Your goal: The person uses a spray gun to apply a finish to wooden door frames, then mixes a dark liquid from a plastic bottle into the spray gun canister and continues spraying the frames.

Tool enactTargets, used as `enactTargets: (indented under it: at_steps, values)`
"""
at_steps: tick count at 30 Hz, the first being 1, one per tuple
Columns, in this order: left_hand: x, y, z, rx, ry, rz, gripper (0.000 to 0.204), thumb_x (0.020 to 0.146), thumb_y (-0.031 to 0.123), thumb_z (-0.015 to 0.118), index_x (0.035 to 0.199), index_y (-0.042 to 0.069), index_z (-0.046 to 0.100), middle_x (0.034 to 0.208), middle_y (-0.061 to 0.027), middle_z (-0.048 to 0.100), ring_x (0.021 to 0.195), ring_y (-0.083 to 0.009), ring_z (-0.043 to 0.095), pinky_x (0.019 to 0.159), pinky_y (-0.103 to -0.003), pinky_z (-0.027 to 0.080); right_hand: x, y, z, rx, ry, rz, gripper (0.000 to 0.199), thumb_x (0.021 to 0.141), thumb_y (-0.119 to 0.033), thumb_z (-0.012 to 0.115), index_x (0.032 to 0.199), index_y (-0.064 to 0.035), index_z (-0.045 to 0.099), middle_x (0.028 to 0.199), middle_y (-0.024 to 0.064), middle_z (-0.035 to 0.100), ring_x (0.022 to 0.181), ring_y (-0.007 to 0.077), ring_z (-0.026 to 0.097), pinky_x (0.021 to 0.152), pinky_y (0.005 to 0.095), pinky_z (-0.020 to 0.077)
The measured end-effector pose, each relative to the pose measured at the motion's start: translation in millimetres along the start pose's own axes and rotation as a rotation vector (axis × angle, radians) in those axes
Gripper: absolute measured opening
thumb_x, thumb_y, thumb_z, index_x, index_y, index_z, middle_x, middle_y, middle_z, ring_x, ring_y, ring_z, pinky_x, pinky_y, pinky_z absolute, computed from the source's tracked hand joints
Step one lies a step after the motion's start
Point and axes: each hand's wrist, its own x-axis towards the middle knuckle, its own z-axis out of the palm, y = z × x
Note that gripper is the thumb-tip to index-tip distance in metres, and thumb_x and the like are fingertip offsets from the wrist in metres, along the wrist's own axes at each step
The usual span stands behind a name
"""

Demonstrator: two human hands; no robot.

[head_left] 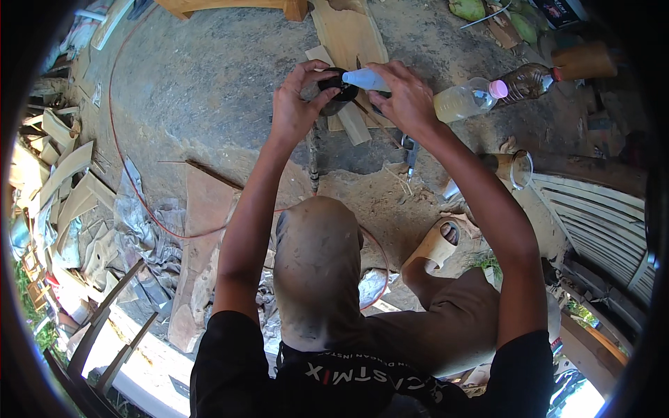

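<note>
My left hand (298, 101) is closed around the rim of a small black round cup (337, 82), with its open top facing up. In my right hand (408, 96) is a pale blue-white plastic bottle (367, 79), tilted so that its narrow tip reaches the cup's rim. Whether anything flows from the tip is too small to tell. Below the cup, a hose with a metal fitting (313, 164) hangs down or lies toward me. Close to my right wrist lies a clear plastic bottle (463, 101) of cloudy liquid with a pink cap.
A wooden plank (348, 38) and a short wood strip (354, 125) lie under and beyond my hands. To the right are a dark brown bottle (526, 85), a small metal tool (412, 159), a glass jar (521, 171) and a white slatted panel (599, 216). A thin red hose (115, 139) and wood scraps (73, 181) lie left.
</note>
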Motion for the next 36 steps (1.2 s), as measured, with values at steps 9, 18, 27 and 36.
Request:
enactTargets:
  at_steps: [9, 18, 27, 36]
  values:
    - [21.2, 18.2, -25.6, 0.582, -0.196, 0.409, 0.049, 0.084, 0.011, 0.078, 0.129, 0.013, 0.061, 0.118, 0.0042, 0.075, 0.119, -0.0234, 0.062, 0.104, -0.043, 0.046, -6.7, -0.2, 9.4, -0.012, 0.033, 0.04, 0.05, 0.088, -0.024, 0.074, 0.136, -0.0161, 0.064, 0.122, 0.008, 0.065, 0.111, 0.0321, 0.067, 0.092, 0.0459, 0.0563]
    - [8.2, 2.7, -2.9, -0.155, -0.098, -0.096, 0.05, 0.085, 0.008, 0.083, 0.13, 0.008, 0.06, 0.114, -0.0069, 0.078, 0.111, -0.019, 0.07, 0.104, -0.037, 0.05, -2.4, -0.6, 6.9, 0.008, 0.039, 0.027, 0.05, 0.087, -0.021, 0.075, 0.136, -0.0163, 0.064, 0.123, 0.0071, 0.065, 0.114, 0.0307, 0.065, 0.093, 0.0447, 0.0561]
    - [3.0, 0.0, 6.3, -0.395, -0.078, -0.221, 0.05, 0.087, 0.008, 0.083, 0.13, 0.005, 0.059, 0.114, -0.0091, 0.078, 0.109, -0.0123, 0.068, 0.101, -0.034, 0.051, 3.2, 0.7, 4.4, -0.158, 0.047, -0.067, 0.05, 0.087, -0.017, 0.072, 0.136, -0.0173, 0.062, 0.127, 0.0069, 0.057, 0.117, 0.0299, 0.06, 0.089, 0.0478, 0.0592]
    - [3.3, -2.7, 5.1, -0.372, -0.079, -0.199, 0.05, 0.088, 0.01, 0.083, 0.131, 0.004, 0.059, 0.115, -0.0098, 0.078, 0.112, -0.0111, 0.067, 0.105, -0.034, 0.048, 4.9, -3.1, 2.4, -0.205, 0.082, -0.089, 0.049, 0.086, -0.017, 0.073, 0.134, -0.018, 0.062, 0.127, 0.0072, 0.056, 0.118, 0.0299, 0.058, 0.09, 0.0468, 0.059]
